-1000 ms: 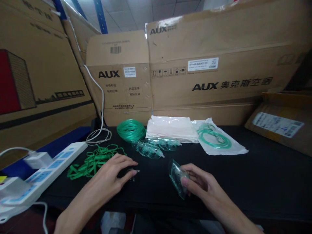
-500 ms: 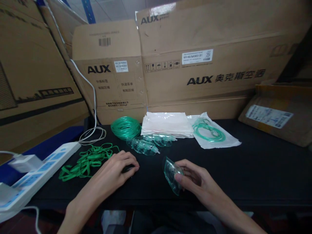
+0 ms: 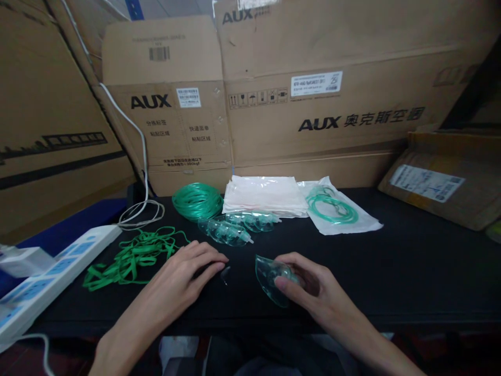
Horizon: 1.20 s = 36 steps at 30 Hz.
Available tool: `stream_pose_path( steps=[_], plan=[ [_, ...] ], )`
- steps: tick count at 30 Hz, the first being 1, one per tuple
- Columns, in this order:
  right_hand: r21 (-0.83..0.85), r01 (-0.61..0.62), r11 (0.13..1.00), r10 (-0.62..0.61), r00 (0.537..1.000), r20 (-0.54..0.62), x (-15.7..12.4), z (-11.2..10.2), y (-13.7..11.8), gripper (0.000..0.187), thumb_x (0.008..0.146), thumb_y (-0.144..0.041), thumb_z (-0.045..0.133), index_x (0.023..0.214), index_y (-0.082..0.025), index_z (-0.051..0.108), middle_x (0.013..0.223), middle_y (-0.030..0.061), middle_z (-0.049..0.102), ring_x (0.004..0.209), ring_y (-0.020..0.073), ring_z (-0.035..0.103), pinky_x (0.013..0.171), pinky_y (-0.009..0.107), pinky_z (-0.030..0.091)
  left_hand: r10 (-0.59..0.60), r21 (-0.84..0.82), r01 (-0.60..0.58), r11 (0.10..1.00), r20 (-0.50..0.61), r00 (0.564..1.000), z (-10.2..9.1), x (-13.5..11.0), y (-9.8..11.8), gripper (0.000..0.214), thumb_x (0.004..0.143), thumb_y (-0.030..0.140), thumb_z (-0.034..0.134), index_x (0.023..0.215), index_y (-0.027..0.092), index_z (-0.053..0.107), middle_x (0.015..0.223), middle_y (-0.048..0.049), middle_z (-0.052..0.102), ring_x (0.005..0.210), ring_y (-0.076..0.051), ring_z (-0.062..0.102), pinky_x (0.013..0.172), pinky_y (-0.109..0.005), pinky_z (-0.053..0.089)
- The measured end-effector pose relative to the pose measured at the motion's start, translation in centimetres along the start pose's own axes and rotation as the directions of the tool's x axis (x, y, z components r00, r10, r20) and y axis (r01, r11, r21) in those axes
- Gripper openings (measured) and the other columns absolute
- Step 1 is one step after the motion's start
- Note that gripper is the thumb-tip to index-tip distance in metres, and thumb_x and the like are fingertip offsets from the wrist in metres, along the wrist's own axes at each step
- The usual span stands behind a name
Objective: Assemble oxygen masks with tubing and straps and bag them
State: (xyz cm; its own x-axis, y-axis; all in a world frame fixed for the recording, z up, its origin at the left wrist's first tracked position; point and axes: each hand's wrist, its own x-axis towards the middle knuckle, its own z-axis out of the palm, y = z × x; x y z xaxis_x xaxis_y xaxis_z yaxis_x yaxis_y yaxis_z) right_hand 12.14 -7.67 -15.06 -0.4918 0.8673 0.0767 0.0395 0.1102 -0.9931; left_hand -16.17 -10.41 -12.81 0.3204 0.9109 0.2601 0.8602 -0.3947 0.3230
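My right hand grips a clear green-tinted plastic mask, thumb on its face, just above the black table. My left hand lies palm down on the table to the left, fingers curled over a small dark object that is mostly hidden and that I cannot name. Several more clear masks lie in a row behind my hands. A coil of green tubing sits further back, and a tangle of green straps lies left of my left hand.
A stack of clear bags and a bagged green tube lie at the back. Large AUX cardboard boxes wall off the rear and left. A white power strip and a looped white cable are at the left; a flat carton leans at right.
The view has drifted, shifting everything left and up in the picture. My right hand has turned the mask a little flatter. My left hand stays over the small object.
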Motion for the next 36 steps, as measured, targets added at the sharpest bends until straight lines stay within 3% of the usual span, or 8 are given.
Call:
stream_pose_path(
  steps=[6, 10, 14, 19, 22, 26, 32, 36],
  plan=[
    [-0.118, 0.116, 0.986, -0.126, 0.988, -0.089, 0.5, 0.2, 0.2, 0.022, 0.088, -0.041, 0.071, 0.094, -0.02, 0.07, 0.096, 0.0026, 0.059, 0.085, 0.0169, 0.057, 0.07, 0.026, 0.045, 0.07, 0.017, -0.071, 0.997, 0.036, 0.997, 1.2, -0.4, -0.7, 0.019, 0.099, 0.036, 0.056, 0.095, 0.029, 0.073, 0.104, -0.0005, 0.072, 0.094, -0.019, 0.065, 0.093, -0.032, 0.05],
    [0.127, 0.095, 0.987, -0.088, 0.994, -0.057, 1.1, 0.5, 0.0, 0.028, 0.085, -0.044, 0.075, 0.09, -0.02, 0.062, 0.109, 0.0061, 0.065, 0.097, 0.0196, 0.062, 0.08, 0.029, 0.048, 0.094, -0.052, -0.099, 0.994, -0.097, 0.991, 1.6, 0.4, -0.2, 0.023, 0.1, 0.034, 0.05, 0.093, 0.028, 0.071, 0.109, -0.0024, 0.071, 0.099, -0.02, 0.067, 0.09, -0.03, 0.054],
    [0.224, 0.005, 0.975, 0.004, 0.999, -0.042, 1.9, 1.2, -0.2, 0.042, 0.078, -0.051, 0.08, 0.091, -0.021, 0.054, 0.088, 0.0009, 0.066, 0.076, 0.0149, 0.059, 0.066, 0.026, 0.043, 0.094, -0.161, -0.131, 0.978, -0.221, 0.971, 1.1, 1.1, 0.6, 0.015, 0.1, 0.035, 0.054, 0.1, 0.03, 0.068, 0.117, -0.0015, 0.071, 0.107, -0.02, 0.069, 0.091, -0.025, 0.055],
    [0.144, -0.013, 0.99, 0.02, 0.999, -0.044, 2.2, 1.5, -0.3, 0.038, 0.082, -0.048, 0.077, 0.095, -0.017, 0.06, 0.074, -0.0042, 0.056, 0.066, 0.0108, 0.048, 0.059, 0.023, 0.037, 0.06, -0.291, -0.129, 0.948, -0.234, 0.97, 2.0, 1.4, 1.3, 0.011, 0.099, 0.035, 0.058, 0.097, 0.029, 0.067, 0.115, -0.0014, 0.073, 0.106, -0.019, 0.071, 0.09, -0.026, 0.057],
    [0.12, -0.003, 0.993, 0.005, 1.0, -0.016, 1.9, 1.4, -0.3, 0.033, 0.086, -0.045, 0.074, 0.097, -0.016, 0.064, 0.075, -0.0033, 0.057, 0.066, 0.0106, 0.047, 0.06, 0.023, 0.037, 0.05, -0.332, -0.114, 0.936, -0.194, 0.98, 3.2, 1.5, 1.8, 0.014, 0.098, 0.036, 0.058, 0.092, 0.028, 0.069, 0.115, -0.0016, 0.075, 0.105, -0.02, 0.072, 0.088, -0.026, 0.059],
    [0.092, 0.002, 0.996, -0.003, 1.0, 0.005, 1.7, 1.5, -0.5, 0.026, 0.089, -0.04, 0.072, 0.098, -0.015, 0.069, 0.075, -0.0024, 0.06, 0.067, 0.011, 0.049, 0.06, 0.023, 0.038, 0.01, -0.387, -0.099, 0.917, -0.225, 0.974, 4.2, 1.6, 2.3, 0.016, 0.096, 0.039, 0.061, 0.088, 0.028, 0.07, 0.108, 0.0, 0.078, 0.098, -0.02, 0.075, 0.084, -0.025, 0.062],
    [0.058, -0.027, 0.998, 0.026, 1.0, 0.016, 1.8, 1.7, -0.7, 0.021, 0.089, -0.036, 0.071, 0.098, -0.017, 0.072, 0.078, -0.0017, 0.063, 0.069, 0.0117, 0.052, 0.063, 0.023, 0.04, -0.056, -0.476, -0.075, 0.877, -0.255, 0.965, 4.1, 1.4, 2.6, 0.013, 0.093, 0.04, 0.065, 0.093, 0.029, 0.071, 0.107, 0.0014, 0.08, 0.094, -0.02, 0.077, 0.081, -0.026, 0.063],
    [0.009, -0.02, 1.0, 0.019, 1.0, 0.024, 1.7, 1.8, -0.6, 0.018, 0.088, -0.033, 0.07, 0.097, -0.017, 0.074, 0.081, 0.0001, 0.065, 0.071, 0.0128, 0.052, 0.064, 0.024, 0.041, -0.076, -0.502, -0.053, 0.863, -0.232, 0.97, 3.9, 1.2, 2.5, 0.009, 0.095, 0.035, 0.063, 0.094, 0.029, 0.071, 0.112, 0.0021, 0.079, 0.101, -0.018, 0.076, 0.087, -0.023, 0.06]
  ],
)
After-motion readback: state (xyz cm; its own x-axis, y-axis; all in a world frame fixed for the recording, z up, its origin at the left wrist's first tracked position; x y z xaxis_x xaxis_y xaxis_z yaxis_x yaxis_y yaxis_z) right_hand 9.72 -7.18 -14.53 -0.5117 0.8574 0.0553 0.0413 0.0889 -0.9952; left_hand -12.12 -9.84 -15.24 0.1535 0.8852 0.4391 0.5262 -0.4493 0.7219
